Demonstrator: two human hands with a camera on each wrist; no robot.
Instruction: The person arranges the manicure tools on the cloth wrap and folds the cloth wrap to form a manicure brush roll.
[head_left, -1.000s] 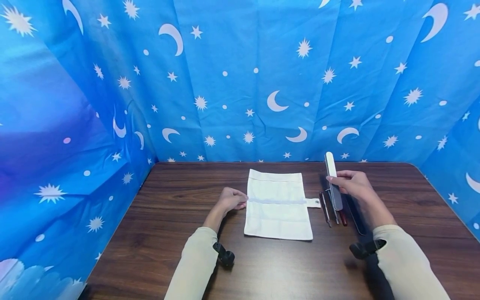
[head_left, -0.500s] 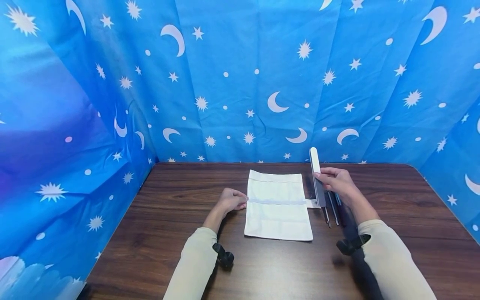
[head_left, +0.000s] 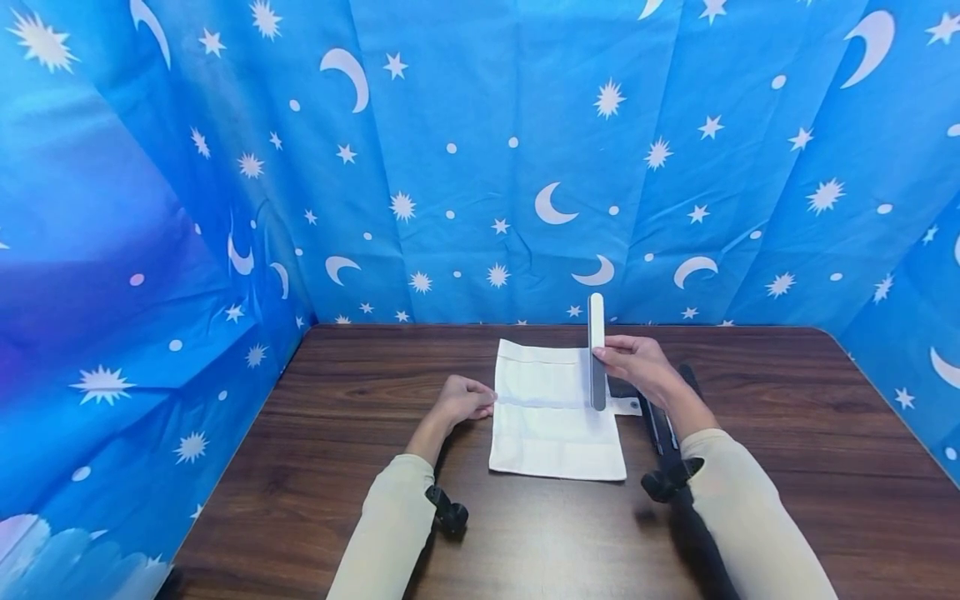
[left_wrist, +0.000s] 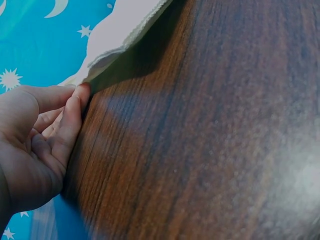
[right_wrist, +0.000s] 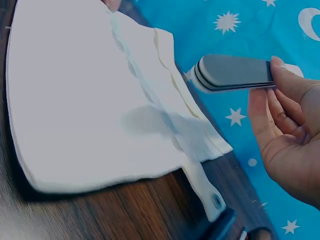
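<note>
A white cloth pouch (head_left: 557,437) lies spread flat on the table, its snap strap (head_left: 626,406) sticking out to the right. My left hand (head_left: 467,399) pinches the pouch's left edge between thumb and fingers; the left wrist view shows that edge (left_wrist: 112,47) lifted a little. Above the pouch's right upper part, my right hand (head_left: 643,367) holds a long nail buffer (head_left: 597,390), grey at the near end and white at the far end. Its layered grey end (right_wrist: 235,70) is apart from the cloth in the right wrist view, and its shadow falls on the pouch.
Several slim tools (head_left: 660,427) lie right of the pouch, partly hidden under my right forearm. The dark wood table (head_left: 337,367) ends at a blue curtain (head_left: 480,167) with moons and stars. Each wrist carries a black camera (head_left: 450,512).
My right hand has carried the nail buffer leftward, from over the slim tools to over the pouch. The left hand has stayed at the pouch's left edge.
</note>
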